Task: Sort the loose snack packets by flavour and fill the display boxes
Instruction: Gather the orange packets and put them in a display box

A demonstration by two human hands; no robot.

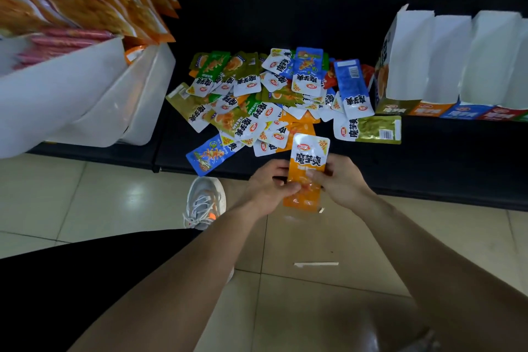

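An orange snack packet [308,160] stands upright between both hands, just in front of the shelf edge. My left hand [268,189] pinches its lower left side and my right hand [341,180] grips its right side. Behind it a loose pile of packets [257,100] in green, blue, orange, olive and red lies on the dark shelf. A row of display boxes [428,66] with tall white backs stands at the right, their fronts olive, orange, blue and red. An olive packet [371,130] lies flat before the boxes.
White bins [94,100] holding large orange bags and red sticks hang at the left. The dark shelf's front edge [428,189] runs across the view. Below are beige floor tiles, a white sneaker [204,203], my dark-clothed leg and a white paper strip [315,264].
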